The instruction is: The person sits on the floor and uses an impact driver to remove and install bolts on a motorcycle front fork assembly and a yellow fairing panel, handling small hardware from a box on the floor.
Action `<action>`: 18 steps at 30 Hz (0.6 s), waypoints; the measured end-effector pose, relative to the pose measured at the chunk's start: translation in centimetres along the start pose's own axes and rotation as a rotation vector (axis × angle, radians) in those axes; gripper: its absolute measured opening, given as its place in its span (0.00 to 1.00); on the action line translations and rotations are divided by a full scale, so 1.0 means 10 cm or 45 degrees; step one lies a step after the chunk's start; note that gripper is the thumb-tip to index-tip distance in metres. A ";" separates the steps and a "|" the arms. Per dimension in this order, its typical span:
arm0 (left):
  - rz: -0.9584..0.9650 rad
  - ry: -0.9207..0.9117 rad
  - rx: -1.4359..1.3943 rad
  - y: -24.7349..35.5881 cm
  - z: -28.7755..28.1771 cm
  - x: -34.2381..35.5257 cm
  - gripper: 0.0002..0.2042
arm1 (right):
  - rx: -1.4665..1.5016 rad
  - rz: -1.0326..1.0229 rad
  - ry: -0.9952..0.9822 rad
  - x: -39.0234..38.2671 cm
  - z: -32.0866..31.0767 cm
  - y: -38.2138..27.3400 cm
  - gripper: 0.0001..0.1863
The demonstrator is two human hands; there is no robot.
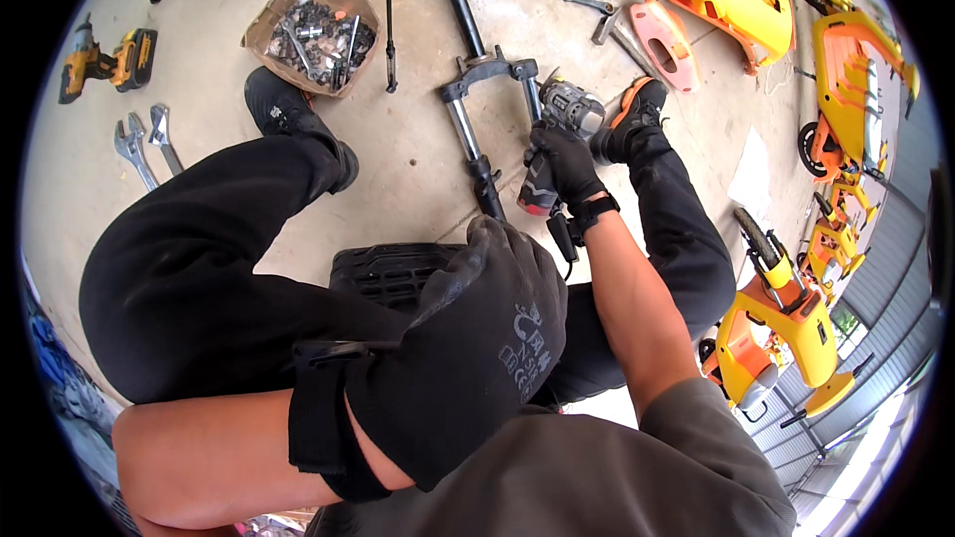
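Note:
A bicycle suspension fork (pixel 488 71) lies on the floor between my legs, its black steerer tube pointing away from me. My right hand (pixel 569 161), in a black glove, is wrapped around the handle of a grey and black cordless drill (pixel 574 107). The drill's head overlaps the fork's right leg; whether they touch is unclear. My left hand (pixel 477 338), also gloved, is close to the camera with its back showing. The lower end of the fork's left leg meets its knuckles. Its fingers are mostly hidden, so any hold is unseen. A black plastic crate (pixel 383 268) is partly covered by this hand.
At the far left are a yellow cordless drill (pixel 104 62) and two adjustable wrenches (pixel 132 151). A cardboard box (pixel 262 32) holds loose hardware. A hammer (pixel 629 42) and pink plastic part (pixel 665 40) lie far right. Yellow balance bikes (pixel 806 343) line the right.

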State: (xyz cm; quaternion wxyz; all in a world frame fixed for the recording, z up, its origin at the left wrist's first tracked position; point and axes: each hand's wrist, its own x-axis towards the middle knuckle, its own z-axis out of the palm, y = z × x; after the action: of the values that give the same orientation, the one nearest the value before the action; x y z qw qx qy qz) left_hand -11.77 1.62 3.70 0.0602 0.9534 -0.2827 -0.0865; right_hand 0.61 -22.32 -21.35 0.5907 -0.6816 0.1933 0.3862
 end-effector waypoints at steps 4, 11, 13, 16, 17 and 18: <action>-0.020 -0.084 -0.082 -0.08 -0.18 0.06 0.15 | -0.025 0.047 0.021 0.08 0.08 0.09 0.12; -0.049 -0.173 -0.247 -0.10 -0.21 0.13 0.17 | -0.110 -0.052 -0.038 0.17 0.11 0.12 0.11; -0.070 -0.184 -0.359 -0.21 -0.31 0.14 0.17 | -0.027 -0.009 0.008 0.12 0.19 0.11 0.08; -0.039 -0.217 -0.387 -0.28 -0.37 0.13 0.17 | 0.079 0.054 0.018 0.10 0.28 0.09 0.06; -0.041 -0.209 -0.380 -0.28 -0.35 0.12 0.16 | 0.112 0.075 0.012 0.10 0.31 0.08 0.06; -0.038 -0.193 -0.374 -0.27 -0.33 0.12 0.16 | 0.129 0.098 0.017 0.09 0.33 0.06 0.06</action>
State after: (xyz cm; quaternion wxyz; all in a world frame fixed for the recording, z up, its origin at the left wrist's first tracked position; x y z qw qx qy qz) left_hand -8.68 3.46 6.36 0.1764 0.9291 -0.2567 -0.1994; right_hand -0.22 -19.08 -22.41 0.6080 -0.6453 0.2425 0.3938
